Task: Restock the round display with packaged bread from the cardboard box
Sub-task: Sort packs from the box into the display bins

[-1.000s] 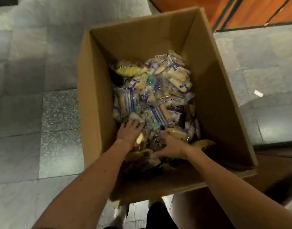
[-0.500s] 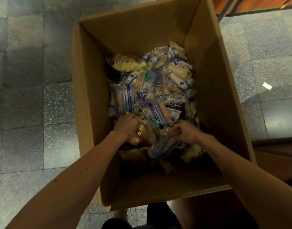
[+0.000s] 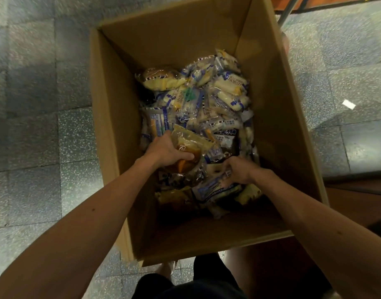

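Note:
An open cardboard box (image 3: 278, 117) stands on the floor below me, its bottom heaped with several clear and blue-printed bread packets (image 3: 215, 100). Both my arms reach down into it. My left hand (image 3: 167, 151) grips a clear packet with brown-orange bread (image 3: 189, 147), tilted up out of the pile. My right hand (image 3: 239, 170) is curled round a blue and white packet (image 3: 215, 188) at the near side of the heap. The round display is out of view.
Grey speckled floor tiles (image 3: 45, 126) surround the box. A small white scrap (image 3: 348, 104) lies on the floor at the right. A wooden edge (image 3: 314, 3) shows at the top right. My legs and feet are below the box's near wall.
Both hands went from lying on the pile to gripping packets. The left hand has pulled the brown-orange packet up. The camera has moved closer over the box.

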The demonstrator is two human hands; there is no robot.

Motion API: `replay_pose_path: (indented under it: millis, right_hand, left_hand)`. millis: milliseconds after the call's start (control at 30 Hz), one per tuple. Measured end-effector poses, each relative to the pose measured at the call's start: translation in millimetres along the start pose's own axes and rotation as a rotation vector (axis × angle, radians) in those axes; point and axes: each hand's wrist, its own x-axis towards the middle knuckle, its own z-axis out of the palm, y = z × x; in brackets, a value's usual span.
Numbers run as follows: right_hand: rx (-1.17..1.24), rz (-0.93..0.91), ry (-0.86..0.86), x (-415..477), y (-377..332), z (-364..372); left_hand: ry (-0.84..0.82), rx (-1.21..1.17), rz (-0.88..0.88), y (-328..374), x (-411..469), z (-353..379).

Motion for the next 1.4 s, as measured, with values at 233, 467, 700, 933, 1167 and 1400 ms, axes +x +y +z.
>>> replay_pose_path:
  millis: [233, 467, 700, 933, 1167, 1400]
  right_hand:
    - [0.150, -0.038, 0.143, -41.6, -12.9, -14.8]
    - [0.354, -0.085, 0.442, -102.8, -34.6, -34.3]
    - [0.624, 0.090, 0.859, -190.2, -70.9, -43.9]
    - [1.132, 0.182, 1.214, -320.0, -97.1, 7.3]
    - [1.493, 0.149, 1.607, -432.8, -83.0, 114.6]
    - [1.717, 0.221, 1.835, -521.1, -41.4, 229.0]
  left_hand:
    - [0.018, -0.072, 0.084, 8.3, -17.5, -24.5]
    - [0.029, -0.090, 0.165, 21.2, -43.7, -71.6]
    - [0.021, -0.088, 0.469, 68.1, -100.7, -142.1]
    - [-0.198, -0.094, 0.711, 129.6, -187.5, -142.4]
    - [-0.498, -0.084, 0.860, 201.3, -296.0, -49.9]
    - [-0.869, -0.110, 0.823, 221.5, -381.8, 86.9]
